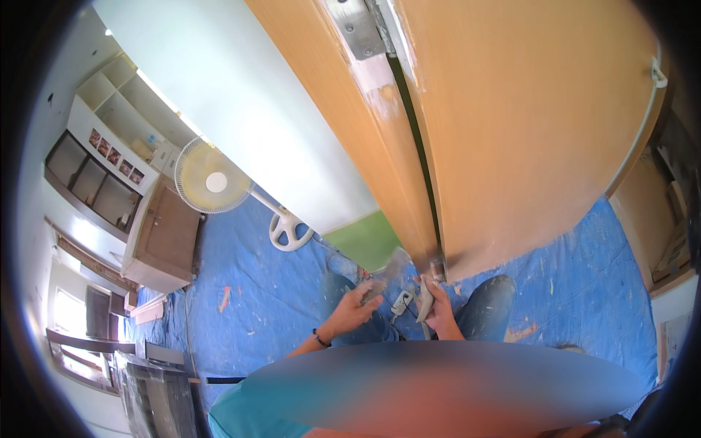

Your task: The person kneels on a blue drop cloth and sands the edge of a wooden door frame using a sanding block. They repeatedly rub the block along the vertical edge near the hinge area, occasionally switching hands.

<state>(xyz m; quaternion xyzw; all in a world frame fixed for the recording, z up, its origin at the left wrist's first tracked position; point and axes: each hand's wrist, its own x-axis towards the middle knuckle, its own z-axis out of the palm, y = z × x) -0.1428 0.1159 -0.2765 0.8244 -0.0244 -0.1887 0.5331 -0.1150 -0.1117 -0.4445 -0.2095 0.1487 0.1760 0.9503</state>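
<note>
My left hand, with a dark beaded bracelet at the wrist, holds a greyish tool with a broad, blurred blade; its exact kind cannot be told. In my right hand is a greyish-tan, flat piece, perhaps a sanding sheet or cloth. Both hands are low, near the foot of a wood-toned door frame. Beside the frame stands a wood-toned door, with a dark gap between them. A metal hinge sits higher up, and pale filler-like patches mark the frame below it.
Blue sheeting covers the floor. A white power strip with a black cord lies between my knees. A pedestal fan stands to the left, before a brown cabinet. A green panel borders the white wall's foot.
</note>
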